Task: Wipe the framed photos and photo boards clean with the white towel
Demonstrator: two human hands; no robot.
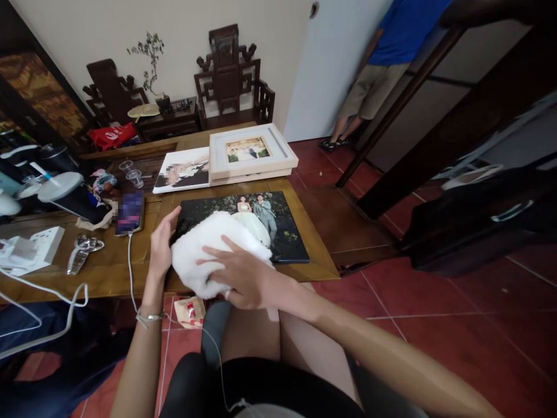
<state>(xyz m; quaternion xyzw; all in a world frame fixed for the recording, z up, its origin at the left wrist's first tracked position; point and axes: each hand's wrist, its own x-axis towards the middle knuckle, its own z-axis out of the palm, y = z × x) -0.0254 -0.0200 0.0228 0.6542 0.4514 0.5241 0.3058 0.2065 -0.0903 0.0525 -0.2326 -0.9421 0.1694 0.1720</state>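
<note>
A glossy wedding photo panel lies flat near the table's front edge, showing a couple against dark foliage. My left hand is upright along the panel's left edge, its fingers stretched out and pressed against the side. Over the lower left part of the photo lies a fluffy white cloth. My right hand grips and presses this cloth onto the panel, fingers spread across the top. A ring shows on that hand. The cloth hides the panel's lower left area.
Behind the panel stand a framed photo and a white-edged photo panel. To the left are a phone on a cable, a lidded dark cup and a white power strip. A person in a blue shirt stands beyond.
</note>
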